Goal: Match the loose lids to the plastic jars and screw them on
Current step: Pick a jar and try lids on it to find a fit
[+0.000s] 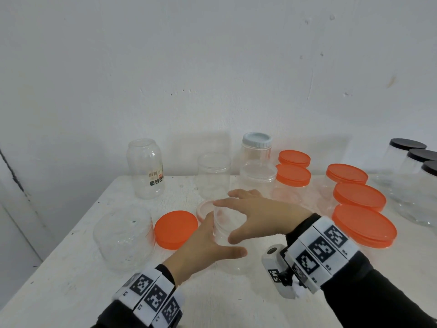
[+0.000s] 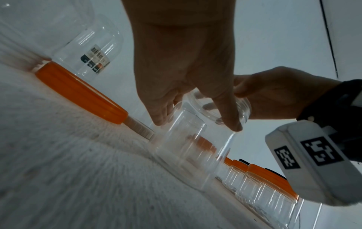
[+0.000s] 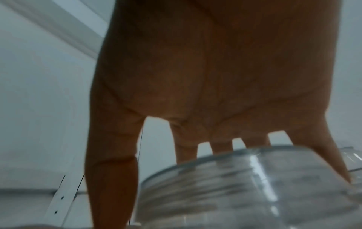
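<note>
The clear jar is glossy see-through plastic, the loose orange lid smooth opaque plastic with a soft sheen, and the table a matt, rough, scuffed white surface

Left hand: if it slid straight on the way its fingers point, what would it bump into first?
The small jar, which the left hand straddles with thumb and fingers. Beyond it probably the pale lid; depth is unclear.
</note>
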Motion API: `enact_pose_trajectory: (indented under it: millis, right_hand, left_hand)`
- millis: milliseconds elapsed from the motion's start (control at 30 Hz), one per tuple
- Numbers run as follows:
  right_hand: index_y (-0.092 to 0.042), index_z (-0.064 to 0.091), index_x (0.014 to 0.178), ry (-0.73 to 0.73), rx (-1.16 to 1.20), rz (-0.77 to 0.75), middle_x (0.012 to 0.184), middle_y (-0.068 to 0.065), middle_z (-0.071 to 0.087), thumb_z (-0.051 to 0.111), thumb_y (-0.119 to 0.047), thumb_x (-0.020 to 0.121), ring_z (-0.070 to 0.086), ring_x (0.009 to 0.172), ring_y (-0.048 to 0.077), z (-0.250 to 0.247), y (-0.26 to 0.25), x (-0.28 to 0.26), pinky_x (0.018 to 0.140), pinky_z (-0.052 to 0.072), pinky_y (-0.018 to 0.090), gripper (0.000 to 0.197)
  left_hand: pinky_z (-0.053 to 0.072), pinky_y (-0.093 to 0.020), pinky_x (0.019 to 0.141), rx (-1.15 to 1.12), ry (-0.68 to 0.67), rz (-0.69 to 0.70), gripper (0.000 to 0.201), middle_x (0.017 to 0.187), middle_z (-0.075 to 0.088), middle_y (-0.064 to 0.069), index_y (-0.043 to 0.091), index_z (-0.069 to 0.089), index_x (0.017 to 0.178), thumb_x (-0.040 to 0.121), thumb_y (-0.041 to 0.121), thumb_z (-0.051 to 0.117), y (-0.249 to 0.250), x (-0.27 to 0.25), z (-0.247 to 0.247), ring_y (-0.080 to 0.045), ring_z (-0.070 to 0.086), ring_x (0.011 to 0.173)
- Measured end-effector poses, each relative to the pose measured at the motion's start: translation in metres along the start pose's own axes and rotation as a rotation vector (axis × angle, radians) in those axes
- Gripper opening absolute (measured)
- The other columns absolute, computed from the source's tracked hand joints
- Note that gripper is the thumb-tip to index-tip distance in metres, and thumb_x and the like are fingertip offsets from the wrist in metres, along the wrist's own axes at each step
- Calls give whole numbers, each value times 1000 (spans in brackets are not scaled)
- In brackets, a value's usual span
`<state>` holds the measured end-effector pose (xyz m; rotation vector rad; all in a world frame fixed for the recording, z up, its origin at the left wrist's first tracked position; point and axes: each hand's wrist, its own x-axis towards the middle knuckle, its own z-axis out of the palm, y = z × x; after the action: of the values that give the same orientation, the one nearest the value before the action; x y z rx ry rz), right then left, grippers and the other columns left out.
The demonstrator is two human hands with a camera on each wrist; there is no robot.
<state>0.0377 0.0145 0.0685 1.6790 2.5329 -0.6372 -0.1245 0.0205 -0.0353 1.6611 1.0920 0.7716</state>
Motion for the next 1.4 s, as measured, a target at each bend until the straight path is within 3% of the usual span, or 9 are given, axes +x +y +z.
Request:
enact_pose_trajectory:
  millis: [200,300,433,700,933,1100,1233,1333,1400]
  right_hand:
    - [-44,27,144,122,-201,143,131,0,36,56,-75,71,28,124,28,7,-11,6,88,34,41,85]
    - [-49,18,145,36,-217,99,150,0,21,60,-66,74,19,136,30,4,-14,7,94,31,46,85]
    - [-59,18,142,-61,-198,46,157,-8,11,61,-40,80,13,140,27,-2,-17,7,105,29,51,78]
    - [-49,15,147,16,-207,162,140,-2,33,55,-75,73,27,131,32,1,-15,9,91,36,44,88]
    - [-54,17,146,-94,-94,76,157,-11,12,64,-38,81,10,142,21,-9,-13,6,109,29,51,81]
    - [-50,24,145,55,-103,121,139,-5,36,57,-68,77,25,130,27,0,-10,10,98,38,44,77]
    - [-47,21,147,89,-99,203,147,-2,32,53,-80,70,24,135,32,5,-8,8,105,34,49,89]
    - [-49,14,148,4,-32,126,157,-8,14,62,-61,77,11,143,25,-1,-8,3,110,26,49,87]
    - [-50,18,148,-20,10,75,157,-12,13,64,-43,80,9,143,20,-4,-7,2,109,27,47,82]
  left_hand:
    - [41,-15,94,-7,-18,7,106,137,44,32,44,24,146,62,44,88,2,0,0,14,42,124]
    - [38,-27,106,0,-17,-20,115,147,38,22,38,16,151,61,45,88,3,-1,-1,-3,37,135]
    - [32,-22,103,6,-8,-27,120,152,31,17,40,9,150,59,48,86,4,-2,-1,-7,30,140]
    - [39,-30,109,-20,-29,15,106,144,43,23,37,22,150,67,38,88,4,-1,1,2,41,131]
    - [38,-13,90,-10,-13,11,108,145,37,24,39,18,150,66,40,87,2,-1,0,1,38,130]
    - [39,-6,82,-34,-22,33,104,132,40,37,41,23,148,65,41,88,1,0,0,23,39,116]
    - [40,-2,80,-40,-20,36,97,125,44,43,49,28,140,64,42,88,0,0,0,29,39,111]
    - [42,-8,85,-37,-21,8,100,130,46,35,42,27,142,63,42,88,-1,0,0,19,44,116]
    - [40,0,77,-32,-20,1,93,120,39,46,49,25,133,64,41,88,-1,-1,-1,31,39,106]
